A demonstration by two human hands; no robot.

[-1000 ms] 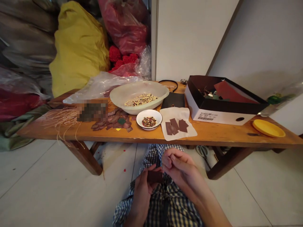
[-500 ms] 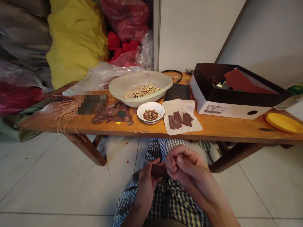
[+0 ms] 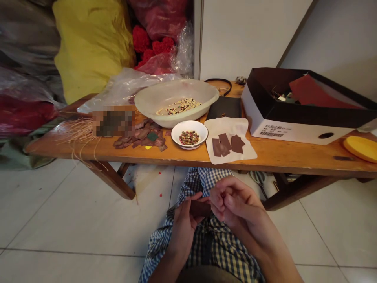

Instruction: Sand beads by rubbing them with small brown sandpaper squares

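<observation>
Well, little shifts: your left hand (image 3: 185,232) keeps its fingers closed on a dark brown piece (image 3: 200,208), held below the front edge of the bench (image 3: 294,159). Your right hand (image 3: 238,206) stays curled just beside it; it may pinch something small, but I can't quite tell. Along the bench, the plastic basin (image 3: 153,112) holds mixed beads (image 3: 178,107), the small white bowl (image 3: 188,146) holds more, and the black-lined box (image 3: 306,131) holds a red sheet (image 3: 321,94) and scraps (image 3: 282,96).
</observation>
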